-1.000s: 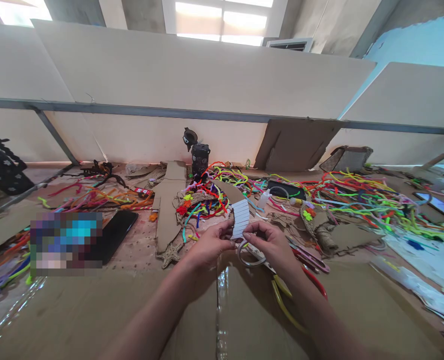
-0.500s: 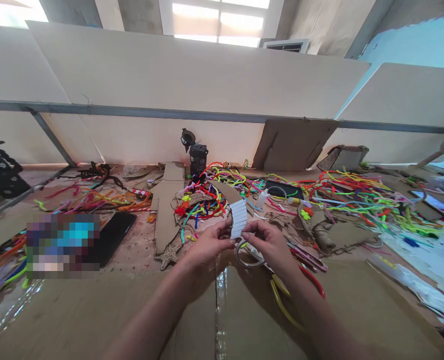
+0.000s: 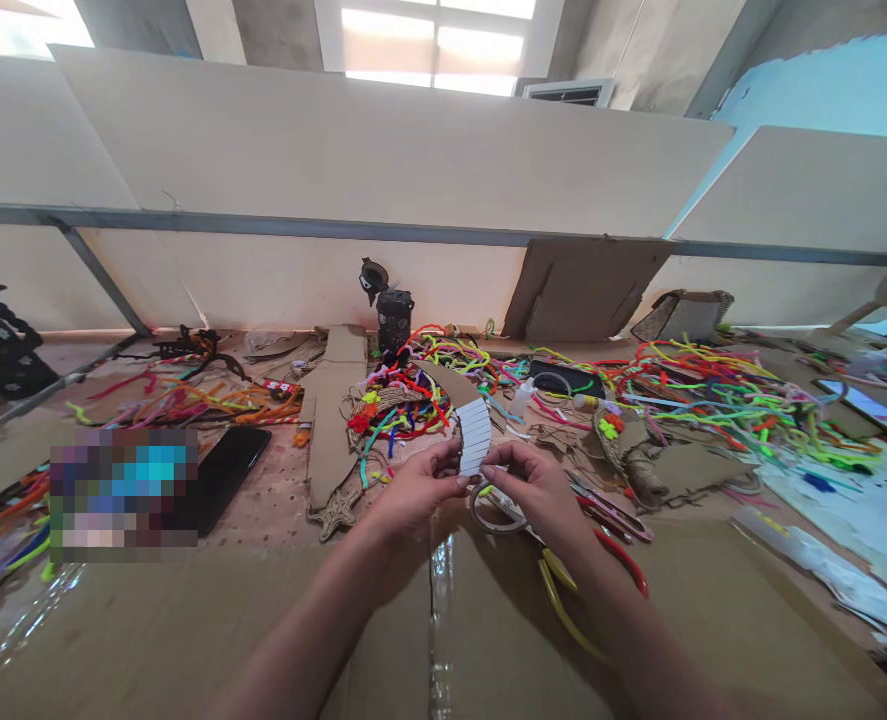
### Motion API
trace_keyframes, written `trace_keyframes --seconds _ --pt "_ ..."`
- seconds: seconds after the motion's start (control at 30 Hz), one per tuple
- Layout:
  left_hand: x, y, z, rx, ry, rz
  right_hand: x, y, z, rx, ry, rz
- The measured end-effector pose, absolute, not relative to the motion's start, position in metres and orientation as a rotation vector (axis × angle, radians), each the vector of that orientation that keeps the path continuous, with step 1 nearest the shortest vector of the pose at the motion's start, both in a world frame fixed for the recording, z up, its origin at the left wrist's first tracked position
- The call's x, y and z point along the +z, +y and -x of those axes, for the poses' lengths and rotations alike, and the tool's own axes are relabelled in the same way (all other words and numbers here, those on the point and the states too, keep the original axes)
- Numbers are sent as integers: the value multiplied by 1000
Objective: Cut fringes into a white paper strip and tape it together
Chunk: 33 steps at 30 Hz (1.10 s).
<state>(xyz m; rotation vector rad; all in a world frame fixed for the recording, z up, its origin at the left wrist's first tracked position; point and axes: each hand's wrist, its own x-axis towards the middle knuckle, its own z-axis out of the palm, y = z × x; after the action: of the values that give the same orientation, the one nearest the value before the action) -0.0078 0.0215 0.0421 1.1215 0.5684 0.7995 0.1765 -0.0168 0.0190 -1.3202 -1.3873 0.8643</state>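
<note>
Both my hands meet at the middle of the table and pinch a small white strip of segmented tape pieces (image 3: pixel 475 436), which stands up between them. My left hand (image 3: pixel 413 490) grips its lower left edge with thumb and fingers closed. My right hand (image 3: pixel 537 485) pinches the lower right corner. A roll of clear tape (image 3: pixel 494 510) lies just under my right hand on the brown cardboard sheet (image 3: pixel 188 640). Scissors with yellow and red handles (image 3: pixel 608 570) lie beneath my right wrist.
Heaps of coloured pipe cleaners (image 3: pixel 698 400) cover the back and right of the table. A black phone (image 3: pixel 222 475) lies at left, a dark bottle (image 3: pixel 394 315) stands at the back, with cardboard cut-outs (image 3: pixel 334 410), twine (image 3: pixel 634 460) and a second phone (image 3: pixel 870 408) around.
The view has shifted slightly; both hands keep holding the white strip in nearly the same place, a touch lower and to the left.
</note>
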Motion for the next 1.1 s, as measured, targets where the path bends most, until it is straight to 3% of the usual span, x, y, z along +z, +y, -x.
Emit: trace_keyframes --seconds 1.1 --pt "31 25 6 853 598 -1136 7 -16 -177 828 -1361 1294"
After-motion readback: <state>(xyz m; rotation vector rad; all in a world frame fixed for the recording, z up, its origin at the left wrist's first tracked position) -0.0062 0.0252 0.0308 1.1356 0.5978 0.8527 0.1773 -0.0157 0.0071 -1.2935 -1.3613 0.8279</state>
